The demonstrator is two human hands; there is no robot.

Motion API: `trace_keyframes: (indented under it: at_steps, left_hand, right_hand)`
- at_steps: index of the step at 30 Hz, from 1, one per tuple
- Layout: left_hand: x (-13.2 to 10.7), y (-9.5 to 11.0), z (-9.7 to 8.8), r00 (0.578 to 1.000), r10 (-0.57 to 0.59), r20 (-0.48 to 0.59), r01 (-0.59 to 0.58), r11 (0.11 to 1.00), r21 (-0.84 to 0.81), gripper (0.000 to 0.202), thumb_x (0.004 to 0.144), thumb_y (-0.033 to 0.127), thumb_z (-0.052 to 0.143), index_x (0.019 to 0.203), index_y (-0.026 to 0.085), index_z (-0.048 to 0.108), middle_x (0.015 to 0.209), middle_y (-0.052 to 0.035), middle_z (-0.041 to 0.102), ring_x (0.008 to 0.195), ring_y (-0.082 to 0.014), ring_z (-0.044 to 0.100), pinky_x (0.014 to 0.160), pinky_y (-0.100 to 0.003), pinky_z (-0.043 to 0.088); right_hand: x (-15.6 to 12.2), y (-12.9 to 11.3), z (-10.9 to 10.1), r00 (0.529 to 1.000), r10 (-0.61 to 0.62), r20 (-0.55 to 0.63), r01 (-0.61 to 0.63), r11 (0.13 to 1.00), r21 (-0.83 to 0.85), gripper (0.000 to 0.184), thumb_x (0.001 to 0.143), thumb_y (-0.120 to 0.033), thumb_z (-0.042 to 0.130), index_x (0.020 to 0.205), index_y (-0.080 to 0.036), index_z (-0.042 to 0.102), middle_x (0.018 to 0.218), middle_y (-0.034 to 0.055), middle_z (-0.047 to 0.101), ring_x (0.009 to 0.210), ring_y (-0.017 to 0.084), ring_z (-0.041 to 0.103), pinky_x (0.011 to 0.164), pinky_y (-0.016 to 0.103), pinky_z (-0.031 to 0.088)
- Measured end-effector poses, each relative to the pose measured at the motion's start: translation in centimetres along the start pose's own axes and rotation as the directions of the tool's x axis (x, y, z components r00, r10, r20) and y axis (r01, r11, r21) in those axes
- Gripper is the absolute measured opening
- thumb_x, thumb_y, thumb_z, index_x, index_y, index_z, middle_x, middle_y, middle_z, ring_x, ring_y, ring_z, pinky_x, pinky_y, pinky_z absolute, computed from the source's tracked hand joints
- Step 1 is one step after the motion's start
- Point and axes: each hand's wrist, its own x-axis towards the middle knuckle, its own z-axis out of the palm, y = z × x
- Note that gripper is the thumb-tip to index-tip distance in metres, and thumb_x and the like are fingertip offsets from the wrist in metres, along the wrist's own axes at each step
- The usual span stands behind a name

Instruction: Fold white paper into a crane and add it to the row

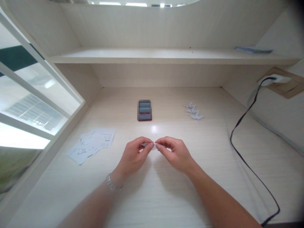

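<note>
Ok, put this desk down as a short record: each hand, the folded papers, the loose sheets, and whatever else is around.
Left hand: pinching one side of a small white paper piece; bracelet on wrist
Right hand: pinching the other side
Folded papers: three, grouped beyond the right hand, toward the right
Loose sheets: overlapping, printed, left of the left hand
Dark rectangular object: beyond the hands; face pixelated
Black cable: far right, running up to the wall socket

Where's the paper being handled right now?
The handled paper is near the head view's centre, pinched between left hand and right hand, below the dark rectangular object.
</note>
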Motion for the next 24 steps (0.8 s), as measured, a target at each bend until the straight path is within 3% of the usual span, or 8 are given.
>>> trace_keyframes:
  at_steps: [14, 24]
  left_hand:
    - [0.06, -0.15, 0.01, 1.000, -0.007, -0.013, 0.007, 1.000, -0.003, 0.017, 0.078, 0.032, 0.055, 0.080, 0.018, 0.065, 0.075, -0.0036, 0.068, 0.068, -0.0151, 0.062, 0.059, -0.022, 0.048]
    - [0.04, -0.25, -0.13, 1.000, -0.025, 0.003, 0.025, 1.000, 0.003, 0.017, 0.077, 0.033, 0.058, 0.081, 0.018, 0.065, 0.076, -0.0038, 0.069, 0.068, -0.0153, 0.062, 0.057, -0.022, 0.048]
  right_hand:
    - [-0.01, 0.34, 0.17, 0.996, 0.029, -0.081, -0.032, 0.999, -0.039, 0.015, 0.078, -0.022, 0.055, 0.083, -0.020, 0.068, 0.077, 0.0029, 0.069, 0.069, 0.015, 0.063, 0.063, 0.025, 0.050]
    - [0.02, 0.06, -0.15, 0.999, 0.040, -0.031, -0.041, 0.999, -0.032, 0.015, 0.078, -0.021, 0.054, 0.081, -0.020, 0.069, 0.076, 0.0019, 0.069, 0.069, 0.014, 0.063, 0.063, 0.023, 0.048]
